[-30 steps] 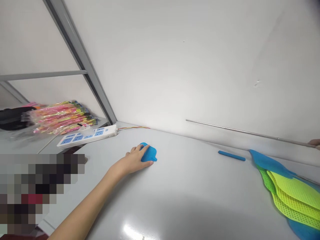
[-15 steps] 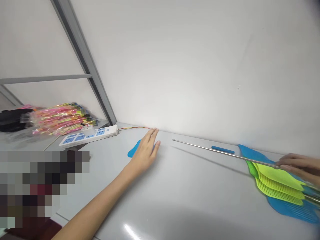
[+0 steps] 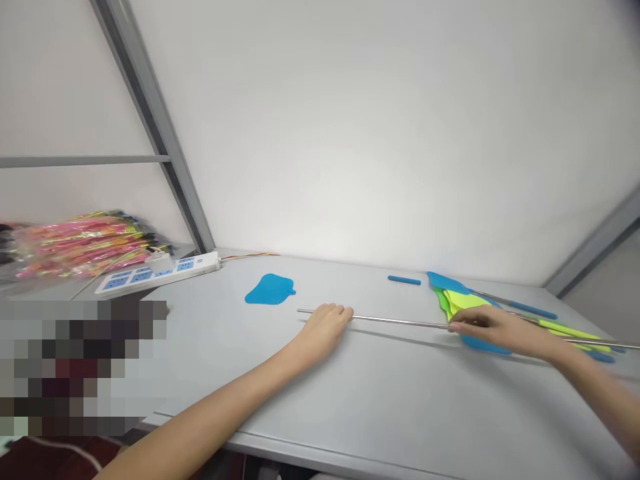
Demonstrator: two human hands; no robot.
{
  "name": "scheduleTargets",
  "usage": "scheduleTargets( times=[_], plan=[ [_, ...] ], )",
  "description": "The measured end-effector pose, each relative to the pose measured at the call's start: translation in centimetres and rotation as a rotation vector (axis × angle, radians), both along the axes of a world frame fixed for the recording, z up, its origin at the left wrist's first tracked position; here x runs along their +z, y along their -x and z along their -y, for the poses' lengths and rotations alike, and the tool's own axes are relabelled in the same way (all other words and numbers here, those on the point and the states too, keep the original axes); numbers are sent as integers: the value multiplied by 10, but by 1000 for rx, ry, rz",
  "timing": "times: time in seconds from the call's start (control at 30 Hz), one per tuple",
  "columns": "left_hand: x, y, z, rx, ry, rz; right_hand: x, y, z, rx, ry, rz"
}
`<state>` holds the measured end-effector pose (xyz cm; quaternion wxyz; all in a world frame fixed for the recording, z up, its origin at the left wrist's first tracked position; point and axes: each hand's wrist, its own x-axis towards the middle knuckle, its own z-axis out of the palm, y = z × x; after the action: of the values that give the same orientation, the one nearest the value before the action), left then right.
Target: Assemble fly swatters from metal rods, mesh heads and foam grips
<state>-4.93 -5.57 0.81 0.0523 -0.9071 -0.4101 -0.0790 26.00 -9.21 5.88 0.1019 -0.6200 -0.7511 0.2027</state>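
A long thin metal rod runs nearly level above the grey table. My left hand is closed around it near its left end, which sticks out past the fingers. Farther right, my right hand pinches the same rod between thumb and fingers. A loose blue fly swatter head lies flat, beyond and left of my left hand. Near the wall rests a short blue handle. Behind and under my right hand is a pile of fly swatters with blue, yellow-green heads, partly hidden by that hand.
A white power strip lies at the table's left edge, its wires running along the wall. Beyond it sit several plastic-wrapped colourful bundles. Grey metal posts stand at the sides. A pixelated patch hides the lower left.
My left hand has left the blue swatter head, come nearer and closed on the rod. My right hand and the rod have shifted left; the view has turned right.
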Motion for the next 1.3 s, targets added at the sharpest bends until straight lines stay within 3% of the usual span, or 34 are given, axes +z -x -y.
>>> scheduleTargets(
  times=[0.17, 0.33, 0.47, 0.7, 1.3],
  plan=[
    [-10, -10, 8, -32, 6, 74, -11, 41, -2, 144, 63, -84],
    [-18, -5, 11, 116, 70, 136, -33, 88, -23, 273, 100, -156],
    [-21, 1, 9, 205, 116, 147, -44, 109, -28, 286, 164, -240],
    [-29, 2, 10, 150, 113, 133, -53, 112, -24, 203, 405, -406],
    [-24, -5, 17, 71, 124, -4, -57, 112, -20, 197, 314, -343]
  ],
)
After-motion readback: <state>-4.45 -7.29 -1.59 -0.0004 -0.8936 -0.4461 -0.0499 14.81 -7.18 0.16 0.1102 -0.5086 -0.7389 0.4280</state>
